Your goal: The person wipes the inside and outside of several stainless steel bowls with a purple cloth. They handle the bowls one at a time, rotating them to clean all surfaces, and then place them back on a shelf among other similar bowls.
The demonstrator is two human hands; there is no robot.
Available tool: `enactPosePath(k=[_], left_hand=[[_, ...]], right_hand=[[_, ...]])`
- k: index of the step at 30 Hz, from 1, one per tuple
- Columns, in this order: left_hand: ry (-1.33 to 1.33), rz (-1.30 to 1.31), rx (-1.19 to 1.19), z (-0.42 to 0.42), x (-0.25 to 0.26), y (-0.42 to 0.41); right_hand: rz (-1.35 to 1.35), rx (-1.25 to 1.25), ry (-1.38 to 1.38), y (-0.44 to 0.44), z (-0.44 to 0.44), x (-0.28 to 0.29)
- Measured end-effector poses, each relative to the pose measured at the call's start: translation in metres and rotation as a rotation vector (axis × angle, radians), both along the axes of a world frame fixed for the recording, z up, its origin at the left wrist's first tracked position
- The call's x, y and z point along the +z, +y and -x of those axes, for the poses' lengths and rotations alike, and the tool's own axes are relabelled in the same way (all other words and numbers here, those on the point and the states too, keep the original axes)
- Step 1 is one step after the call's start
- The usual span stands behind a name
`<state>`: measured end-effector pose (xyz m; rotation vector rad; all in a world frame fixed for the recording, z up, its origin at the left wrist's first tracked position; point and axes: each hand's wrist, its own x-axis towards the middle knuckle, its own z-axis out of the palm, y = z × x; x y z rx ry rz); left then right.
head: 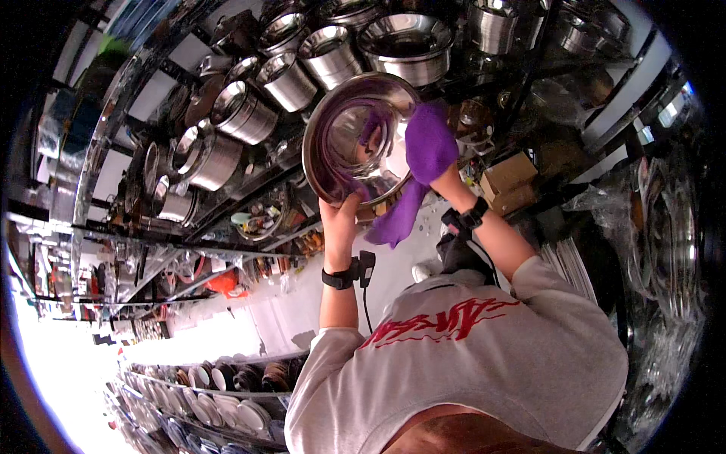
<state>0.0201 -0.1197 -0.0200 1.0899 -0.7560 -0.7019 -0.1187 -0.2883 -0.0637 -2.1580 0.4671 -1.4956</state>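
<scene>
My left hand (340, 218) grips the near rim of a shiny stainless steel basin (354, 136), thumb on the inside edge. The basin is tilted so that its polished interior faces me and mirrors purple cloth. A purple cloth (432, 139) covers most of my right hand (445, 173), which is at the basin's right rim. The cloth's loose end hangs down below the basin. My right fingers are hidden under the cloth.
Stacks of stainless steel pots (245, 113) and a wide basin stack (406, 48) fill the shelf ahead. A cardboard box (509, 180) stands to the right. Plastic-wrapped goods (661, 255) line the far right. Shelved plates (252, 417) are at lower left, beyond the pale floor (298, 295).
</scene>
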Motion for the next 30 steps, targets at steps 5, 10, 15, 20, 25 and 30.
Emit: enactPosePath(k=[5, 10, 15, 20, 25, 30], left_hand=[[-0.173, -0.130, -0.031, -0.006, 0.026, -0.053], [-0.309, -0.193, -0.141, -0.019, 0.076, -0.118], [-0.160, -0.333, -0.231, -0.062, 0.117, -0.209], [-0.064, -0.344, -0.306, -0.102, 0.153, -0.313], [-0.113, -0.366, -0.263, -0.091, 0.166, -0.407], [-0.184, -0.168, -0.646, -0.091, 0.148, -0.453]], right_hand=[[-0.077, -0.086, -0.088, -0.037, 0.009, -0.011], [0.121, -0.269, -0.121, -0.083, 0.032, 0.038], [-0.004, -0.699, -0.047, -0.175, 0.056, 0.011], [-0.135, -0.582, 0.164, -0.236, 0.051, 0.006], [0.046, -0.542, 0.589, -0.274, 0.042, -0.002], [0.215, -0.408, 0.255, -0.281, 0.043, -0.002]])
